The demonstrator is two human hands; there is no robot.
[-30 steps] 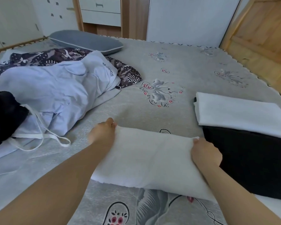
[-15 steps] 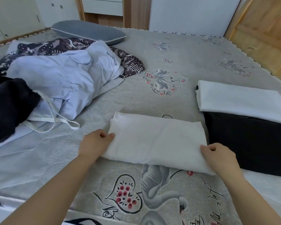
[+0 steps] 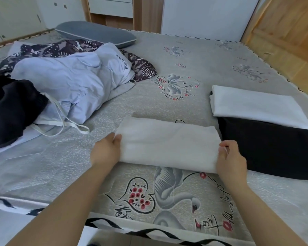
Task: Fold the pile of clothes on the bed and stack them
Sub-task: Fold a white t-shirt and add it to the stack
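A folded white cloth [image 3: 167,144] lies on the grey patterned bed [image 3: 194,64] in front of me. My left hand [image 3: 106,150] grips its left end and my right hand [image 3: 229,159] grips its right end, fingers curled round the edges. To the right sits a stack: a folded white garment [image 3: 256,106] on a folded black one [image 3: 274,151]. On the left lies the unfolded pile: a pale blue garment [image 3: 64,84] with white straps, a black garment [image 3: 9,109] and a dark patterned one [image 3: 60,50].
A grey pillow [image 3: 96,33] lies at the head of the bed. Wooden drawers [image 3: 110,8] and a white wall stand behind it. A wooden door [image 3: 290,29] is at the right. The bed's front edge [image 3: 149,229] is close to me.
The white cloth was folded over toward me into a narrower rectangle. Both hands drew back from its far edge to its two ends and now grip them.
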